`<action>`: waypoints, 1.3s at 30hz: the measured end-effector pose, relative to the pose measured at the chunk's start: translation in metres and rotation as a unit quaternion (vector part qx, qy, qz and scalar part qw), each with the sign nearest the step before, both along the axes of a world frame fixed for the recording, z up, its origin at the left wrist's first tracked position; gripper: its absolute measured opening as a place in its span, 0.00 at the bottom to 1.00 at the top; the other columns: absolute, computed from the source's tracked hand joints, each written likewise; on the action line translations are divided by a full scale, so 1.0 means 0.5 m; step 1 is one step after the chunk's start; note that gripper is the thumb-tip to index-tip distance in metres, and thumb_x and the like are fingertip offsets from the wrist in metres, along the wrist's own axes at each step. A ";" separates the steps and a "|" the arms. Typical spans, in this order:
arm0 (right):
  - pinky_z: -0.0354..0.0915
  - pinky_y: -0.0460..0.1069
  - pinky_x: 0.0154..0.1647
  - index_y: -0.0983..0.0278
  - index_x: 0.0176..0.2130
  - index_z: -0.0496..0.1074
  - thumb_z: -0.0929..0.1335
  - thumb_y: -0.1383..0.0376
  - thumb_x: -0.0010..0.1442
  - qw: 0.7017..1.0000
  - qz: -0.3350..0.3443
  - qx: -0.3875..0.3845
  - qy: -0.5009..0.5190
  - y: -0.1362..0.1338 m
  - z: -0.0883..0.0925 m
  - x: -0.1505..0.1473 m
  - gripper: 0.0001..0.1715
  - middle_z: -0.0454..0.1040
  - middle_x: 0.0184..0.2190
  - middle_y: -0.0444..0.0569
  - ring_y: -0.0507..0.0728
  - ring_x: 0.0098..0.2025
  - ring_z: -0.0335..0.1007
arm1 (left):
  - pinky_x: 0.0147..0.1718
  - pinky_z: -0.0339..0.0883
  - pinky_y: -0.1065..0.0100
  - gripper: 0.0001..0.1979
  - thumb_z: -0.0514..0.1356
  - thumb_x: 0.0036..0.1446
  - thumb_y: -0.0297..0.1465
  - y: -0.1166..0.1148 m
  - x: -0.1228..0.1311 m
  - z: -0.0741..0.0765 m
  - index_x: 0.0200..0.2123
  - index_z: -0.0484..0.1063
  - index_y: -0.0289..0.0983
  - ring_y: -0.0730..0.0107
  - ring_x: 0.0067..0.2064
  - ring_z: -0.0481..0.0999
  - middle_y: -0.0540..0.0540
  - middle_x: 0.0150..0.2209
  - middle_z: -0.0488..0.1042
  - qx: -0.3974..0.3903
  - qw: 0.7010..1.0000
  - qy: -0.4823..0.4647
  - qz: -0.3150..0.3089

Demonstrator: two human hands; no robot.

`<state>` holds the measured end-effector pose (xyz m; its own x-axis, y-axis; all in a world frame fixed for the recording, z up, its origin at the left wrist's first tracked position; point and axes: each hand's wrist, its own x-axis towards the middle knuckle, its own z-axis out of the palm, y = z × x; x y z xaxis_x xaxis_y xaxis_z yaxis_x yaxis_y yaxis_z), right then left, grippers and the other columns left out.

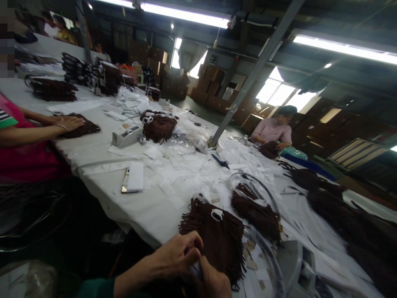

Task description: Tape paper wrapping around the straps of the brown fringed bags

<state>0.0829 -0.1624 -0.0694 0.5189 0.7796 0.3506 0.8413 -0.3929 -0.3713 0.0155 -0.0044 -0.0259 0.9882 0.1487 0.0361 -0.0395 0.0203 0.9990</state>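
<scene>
My left hand [177, 253] and my right hand [214, 279] are close together at the table's near edge. Both have fingers curled in a pinch. Between them shows a small greyish piece [196, 270], too blurred and covered to name. Just beyond lies a dark brown fringed bag [221, 234] with a white wrapped ring on its upper part. Behind it to the right is a second brown fringed bag [256, 209] with white wrapping, beside a curved clear plastic band [274, 265].
A grey tape dispenser [296, 265] stands at right, another dispenser [126, 137] farther left. A phone-like item with white paper [133, 178] lies near the left edge. Paper scraps and plastic cover the middle. Co-workers' hands [70, 123] press a brown piece at left; another person [276, 130] works across.
</scene>
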 end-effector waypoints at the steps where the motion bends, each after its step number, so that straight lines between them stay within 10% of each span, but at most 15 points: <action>1: 0.62 0.42 0.20 0.62 0.33 0.73 0.52 0.44 0.65 1.000 0.007 -0.001 -0.001 -0.002 -0.001 0.000 0.34 0.75 0.19 0.49 0.55 0.20 0.73 | 0.23 0.50 0.73 0.20 0.59 0.54 0.50 0.005 -0.006 0.009 0.35 0.70 0.38 0.74 0.24 0.62 0.52 0.23 0.65 0.052 0.998 0.005 -0.025; 3: 0.63 0.43 0.21 0.63 0.34 0.74 0.53 0.39 0.62 1.000 0.010 0.003 0.017 -0.003 0.002 0.001 0.37 0.76 0.21 0.50 0.56 0.21 0.73 | 0.24 0.51 0.73 0.17 0.61 0.53 0.46 0.003 -0.006 0.019 0.31 0.71 0.37 0.74 0.25 0.62 0.52 0.23 0.66 0.049 0.998 0.016 -0.022; 9: 0.62 0.43 0.17 0.63 0.32 0.71 0.61 0.35 0.55 0.995 0.027 -0.013 0.096 0.005 0.023 0.021 0.35 0.72 0.17 0.44 0.53 0.16 0.67 | 0.19 0.44 0.75 0.25 0.58 0.52 0.54 -0.038 0.042 -0.016 0.26 0.58 0.38 0.79 0.20 0.48 0.58 0.19 0.53 -0.314 0.937 0.017 0.156; 17: 0.64 0.44 0.21 0.62 0.38 0.74 0.60 0.49 0.63 0.999 0.034 -0.023 0.001 -0.004 -0.005 0.016 0.23 0.77 0.24 0.49 0.57 0.22 0.74 | 0.25 0.50 0.72 0.17 0.66 0.46 0.45 0.004 0.003 0.022 0.33 0.72 0.38 0.73 0.24 0.61 0.53 0.21 0.64 0.134 0.991 0.019 -0.015; 24: 0.60 0.44 0.18 0.61 0.34 0.71 0.58 0.37 0.59 0.993 -0.041 -0.011 0.108 0.004 0.023 0.011 0.33 0.73 0.16 0.44 0.54 0.16 0.69 | 0.21 0.48 0.74 0.27 0.53 0.53 0.57 -0.031 0.047 -0.023 0.26 0.57 0.38 0.78 0.21 0.52 0.57 0.20 0.52 -0.277 0.938 0.039 0.204; 32: 0.56 0.45 0.16 0.61 0.43 0.70 0.59 0.50 0.65 0.996 0.079 -0.047 0.000 -0.015 0.000 0.025 0.21 0.78 0.23 0.46 0.56 0.18 0.73 | 0.23 0.53 0.74 0.24 0.65 0.45 0.50 0.039 -0.007 0.013 0.36 0.73 0.36 0.75 0.25 0.62 0.53 0.24 0.67 0.067 0.995 0.052 -0.045; 39: 0.58 0.43 0.18 0.62 0.37 0.68 0.63 0.44 0.60 0.999 -0.004 -0.015 0.046 -0.001 0.011 0.009 0.24 0.74 0.18 0.45 0.55 0.17 0.71 | 0.22 0.51 0.75 0.22 0.60 0.52 0.50 -0.018 0.012 -0.011 0.29 0.66 0.35 0.78 0.23 0.55 0.54 0.21 0.58 -0.237 0.963 0.032 0.124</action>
<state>0.0875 -0.1627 -0.0640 0.5547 0.7840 0.2786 0.8007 -0.4119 -0.4349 0.0214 -0.0133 -0.0317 0.9180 0.3652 -0.1544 -0.0397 0.4720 0.8807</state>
